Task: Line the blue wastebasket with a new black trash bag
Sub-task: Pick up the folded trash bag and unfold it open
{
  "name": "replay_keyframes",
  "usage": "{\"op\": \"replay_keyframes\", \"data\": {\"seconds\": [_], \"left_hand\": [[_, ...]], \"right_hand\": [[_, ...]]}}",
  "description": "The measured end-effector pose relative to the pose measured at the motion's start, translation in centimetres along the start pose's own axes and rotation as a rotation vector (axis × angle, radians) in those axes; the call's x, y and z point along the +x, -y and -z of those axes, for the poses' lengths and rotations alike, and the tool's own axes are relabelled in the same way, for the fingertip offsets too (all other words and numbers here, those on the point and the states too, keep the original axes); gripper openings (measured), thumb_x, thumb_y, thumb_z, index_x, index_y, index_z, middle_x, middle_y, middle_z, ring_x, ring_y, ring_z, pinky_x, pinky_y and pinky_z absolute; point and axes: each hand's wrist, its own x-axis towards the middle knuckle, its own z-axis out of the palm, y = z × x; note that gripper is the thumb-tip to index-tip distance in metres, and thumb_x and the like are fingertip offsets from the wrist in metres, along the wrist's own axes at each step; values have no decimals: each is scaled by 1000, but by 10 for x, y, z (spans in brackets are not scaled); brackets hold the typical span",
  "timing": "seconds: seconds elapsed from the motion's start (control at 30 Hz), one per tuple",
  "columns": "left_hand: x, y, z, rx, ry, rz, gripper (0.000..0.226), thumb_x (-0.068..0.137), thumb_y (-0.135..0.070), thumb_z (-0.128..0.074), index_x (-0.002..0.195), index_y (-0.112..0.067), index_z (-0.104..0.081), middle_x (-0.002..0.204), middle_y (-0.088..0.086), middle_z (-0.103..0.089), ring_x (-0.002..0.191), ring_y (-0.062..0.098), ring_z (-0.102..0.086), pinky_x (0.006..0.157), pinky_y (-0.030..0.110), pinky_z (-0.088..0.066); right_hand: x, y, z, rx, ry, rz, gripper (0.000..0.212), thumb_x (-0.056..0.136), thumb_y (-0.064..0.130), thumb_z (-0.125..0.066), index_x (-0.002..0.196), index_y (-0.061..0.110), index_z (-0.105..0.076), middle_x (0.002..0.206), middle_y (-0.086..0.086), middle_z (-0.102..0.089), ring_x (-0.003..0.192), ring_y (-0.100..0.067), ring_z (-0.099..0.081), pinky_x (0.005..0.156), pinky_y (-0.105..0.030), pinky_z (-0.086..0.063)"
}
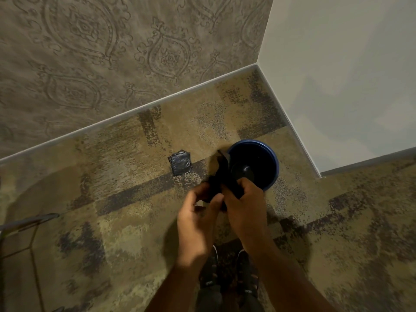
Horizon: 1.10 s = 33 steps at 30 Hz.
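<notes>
The blue wastebasket [273,157] stands on the carpet near the corner of the white wall, its inside dark. Just in front of it, both hands hold a folded black trash bag [221,174], which sticks up past the basket's left rim. My left hand [198,219] pinches the bag's lower part with its fingers curled. My right hand [245,206] grips the bag from the right, over the basket's near edge. A second folded black bag [180,163] lies flat on the carpet to the left of the basket.
Patterned wallpaper wall [101,64] runs along the back and a white wall [349,86] juts out at the right. A metal wire frame [27,224] shows at the left edge. My shoes [227,278] stand on the patterned carpet below my hands.
</notes>
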Motion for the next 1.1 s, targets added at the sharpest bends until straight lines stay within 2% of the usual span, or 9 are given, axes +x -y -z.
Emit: {"op": "replay_keyframes", "data": {"seconds": [0.17,0.33,0.43,0.53,0.63,0.73,0.83,0.93,1.1], "left_hand": [[32,-2,10,104,-93,-53,29,97,-1,-70,93,-29,-77,84,-20,-79,73,-6,-71,62,9,-52],[59,-6,24,-6,-293,87,17,101,-8,-66,92,-19,-77,82,9,-70,74,22,-60,67,38,-49],[58,-7,28,0,-280,130,15,100,-21,-70,87,-18,-77,77,2,-73,71,8,-65,63,26,-53],[42,-4,20,40,-122,149,41,96,-48,-70,89,-7,-73,76,12,-71,66,11,-62,53,21,-47],[35,-4,12,77,-88,143,22,91,-52,-74,96,-31,-77,89,-12,-79,78,-2,-74,61,14,-55],[34,-13,8,137,-85,150,33,84,-62,-75,105,-39,-67,97,-32,-73,84,-9,-71,60,11,-54],[37,-17,4,169,-117,207,56,75,-76,-72,108,-31,-65,99,-12,-76,87,3,-74,57,15,-52],[47,-19,1,46,-88,340,69,82,-65,-76,113,-4,-71,108,13,-75,91,22,-74,56,19,-50],[63,-15,10,-20,-93,556,9,95,-12,-74,88,-7,-76,69,4,-78,47,8,-72,40,16,-48]], "right_hand": [[-2,-8,7,-83,-2,33,19,93,37,-74,83,23,-66,76,6,-73,69,-7,-71,56,-28,-60],[-8,-17,8,-22,4,-40,24,95,38,-72,94,15,-69,85,-9,-76,81,-28,-77,65,-57,-64],[-11,-20,7,-59,-14,-16,21,95,37,-73,91,16,-69,81,-5,-75,77,-24,-77,62,-54,-64],[-14,-22,4,-92,-15,-6,24,93,37,-75,91,13,-70,77,-3,-73,72,-22,-74,62,-49,-64],[-16,-23,1,-132,-4,26,21,89,36,-79,80,22,-67,69,4,-69,56,-7,-64,47,-19,-49],[-17,-24,2,-168,8,27,24,87,35,-82,80,19,-66,63,1,-64,50,-6,-57,43,-19,-42],[-19,-26,2,-198,26,25,24,86,35,-83,88,16,-69,73,-1,-70,61,-18,-66,52,-36,-56],[-23,-29,1,-220,8,45,25,85,34,-84,82,15,-67,68,-2,-68,57,-20,-62,48,-31,-49],[-29,-37,-1,-106,6,-19,36,80,32,-88,71,13,-60,58,-1,-64,45,-14,-54,41,-29,-44]]}}
